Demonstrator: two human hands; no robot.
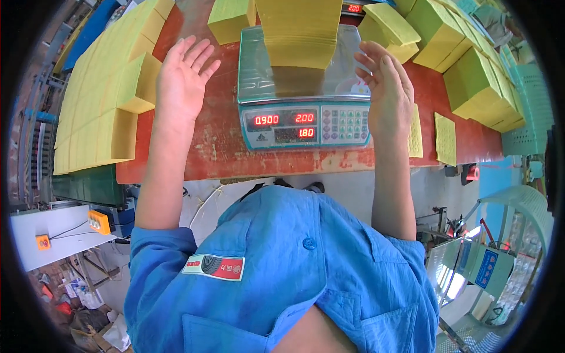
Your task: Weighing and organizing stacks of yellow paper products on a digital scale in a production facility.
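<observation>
A tall stack of yellow paper sheets (300, 35) stands on the metal pan of a digital scale (253, 79), whose red display is lit. To the left of the scale my left hand (183, 76) is raised with its fingers spread and nothing in it. My right hand (388, 82) is up at the scale's right side, its palm turned inward and its fingers loosely stretched, also holding nothing. Both hands are apart from the stack. Two thin yellow paper pieces lie on the table just right of my right hand, one of them a small pad (445, 139).
Yellow paper stacks (88, 112) line the left of the worn red table (206, 150). More yellow stacks (477, 88) fill the right side. A second display (353, 8) glows behind the scale. A green plastic crate (529, 100) and a green chair (518, 206) are at the right.
</observation>
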